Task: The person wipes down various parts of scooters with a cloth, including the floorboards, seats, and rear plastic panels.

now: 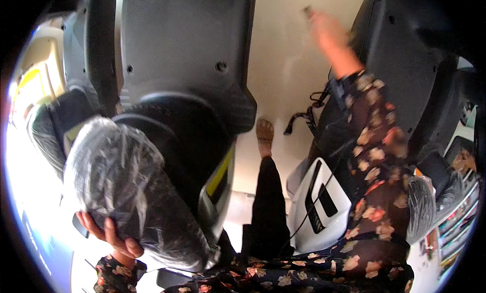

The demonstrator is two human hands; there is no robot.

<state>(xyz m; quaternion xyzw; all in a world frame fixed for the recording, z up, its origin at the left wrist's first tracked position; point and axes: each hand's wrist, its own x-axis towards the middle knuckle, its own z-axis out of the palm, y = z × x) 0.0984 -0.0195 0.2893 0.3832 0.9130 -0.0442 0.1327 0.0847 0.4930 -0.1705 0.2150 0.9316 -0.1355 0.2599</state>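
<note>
The left hand [112,237] lies with fingers loosely spread against a long black seat in clear, crinkled plastic [136,186], just to its right; that slick wrap could slip under so light a touch. The motion-blurred right hand [328,35], well ahead, seems to pinch a small dark object [307,10]; a fingertip grip could drop it onto the pale, smooth floor [281,55] below. Behind that hand, a loose black cable [308,115] could snag a foot.

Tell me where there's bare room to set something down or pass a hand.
Bare floor lies between the grey panel and dark panel, with the right hand over its far end. The grey panel's face is also bare. Crowded: nearer the body, with foot, cable, and left hand on wrapped seat.
</note>
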